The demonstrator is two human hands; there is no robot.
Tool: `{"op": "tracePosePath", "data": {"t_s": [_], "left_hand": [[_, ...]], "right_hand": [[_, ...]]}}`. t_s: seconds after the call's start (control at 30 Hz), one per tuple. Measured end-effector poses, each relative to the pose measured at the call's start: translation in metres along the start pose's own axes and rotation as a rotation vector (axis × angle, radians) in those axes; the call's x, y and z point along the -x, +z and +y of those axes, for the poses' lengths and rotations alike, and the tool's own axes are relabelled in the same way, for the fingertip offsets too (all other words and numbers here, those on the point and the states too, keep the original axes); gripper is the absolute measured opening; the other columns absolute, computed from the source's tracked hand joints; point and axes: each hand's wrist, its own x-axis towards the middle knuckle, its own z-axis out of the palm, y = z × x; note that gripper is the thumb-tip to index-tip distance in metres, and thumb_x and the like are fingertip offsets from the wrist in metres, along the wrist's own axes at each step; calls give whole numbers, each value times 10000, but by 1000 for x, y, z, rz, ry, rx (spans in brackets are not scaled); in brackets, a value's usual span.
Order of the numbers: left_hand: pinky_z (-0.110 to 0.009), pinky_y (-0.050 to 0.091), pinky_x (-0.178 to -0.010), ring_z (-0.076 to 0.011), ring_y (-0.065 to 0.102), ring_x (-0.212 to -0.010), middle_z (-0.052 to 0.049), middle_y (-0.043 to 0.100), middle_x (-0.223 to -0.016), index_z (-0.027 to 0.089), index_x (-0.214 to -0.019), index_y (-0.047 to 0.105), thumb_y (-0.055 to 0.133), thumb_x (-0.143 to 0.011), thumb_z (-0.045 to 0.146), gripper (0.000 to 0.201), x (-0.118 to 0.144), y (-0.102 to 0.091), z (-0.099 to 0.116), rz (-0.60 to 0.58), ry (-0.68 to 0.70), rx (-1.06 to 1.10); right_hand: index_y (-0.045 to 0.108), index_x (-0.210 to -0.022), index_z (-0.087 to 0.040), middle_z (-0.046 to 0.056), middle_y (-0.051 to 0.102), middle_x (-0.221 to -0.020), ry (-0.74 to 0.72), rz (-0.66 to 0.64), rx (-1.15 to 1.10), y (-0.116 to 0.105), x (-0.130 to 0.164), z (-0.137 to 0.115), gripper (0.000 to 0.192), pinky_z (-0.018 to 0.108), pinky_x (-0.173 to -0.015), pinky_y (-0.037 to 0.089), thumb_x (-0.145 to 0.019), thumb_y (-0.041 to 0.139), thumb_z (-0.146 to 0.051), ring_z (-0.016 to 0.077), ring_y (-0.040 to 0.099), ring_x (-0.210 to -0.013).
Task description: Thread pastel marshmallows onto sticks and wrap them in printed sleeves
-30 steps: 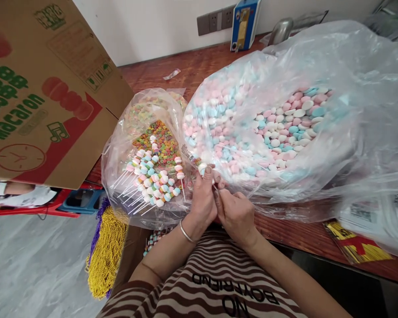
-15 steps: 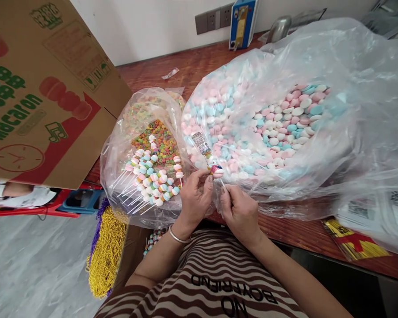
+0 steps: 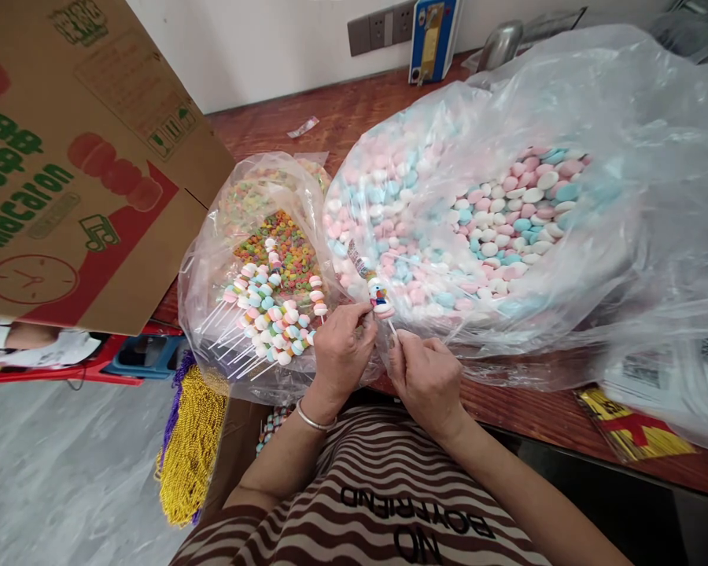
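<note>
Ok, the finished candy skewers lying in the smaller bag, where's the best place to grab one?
Grip a finished skewer by its bare white stick end, coming from the lower left, near the bag's open edge. The sticks fan out that way, clear of the candies, which crowd the upper right ends. The left hand is nearest; both it and the right hand hold another skewer.
</note>
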Motion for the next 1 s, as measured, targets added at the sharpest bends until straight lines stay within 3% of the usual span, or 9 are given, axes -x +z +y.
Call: {"op": "tracePosePath", "data": {"t_s": [0.27,0.5,0.7,0.87,1.0], "left_hand": [[-267,410,-677,-145,524,-644,-4,629,-716,229,-779,705,676,-757,115,120,-1,-2,5,12,22,-47],[-275,407,-680,-154,528,-667,-11,617,-711,231,-771,683,671,-755,99,133,7,-1,12,-35,86,-46],[-274,502,-769,-156,609,-826,-30,635,-939,220,-966,639,692,-816,148,175,9,1,14,-35,-111,199],[-269,564,-808,-145,666,-874,-19,629,-951,214,-976,598,741,-854,246,191,4,1,15,-68,-277,490],[-277,599,-801,-177,700,-1001,-64,669,-1195,251,-1177,588,821,-797,303,449,1,4,10,-62,-411,776]], "right_hand": [[542,-774,-210,-40,496,-515,-6,-57,11,0,1,0,258,317,-627,298,-1015,474,-146,143,396,-477],[542,-769,-213,-31,517,-516,12,10,7,-1,-3,-2,265,304,-614,313,-1018,484,-143,149,420,-482],[622,-984,-152,-25,559,-536,5,44,-41,0,0,-1,104,305,-631,360,-1001,521,-135,153,479,-494],[608,-1134,-130,-26,578,-561,-70,31,-63,3,5,3,181,314,-657,380,-994,493,-120,147,484,-510],[568,-1198,-96,-27,574,-576,-144,15,-54,5,7,5,227,309,-671,395,-985,487,-96,149,484,-536]]}}
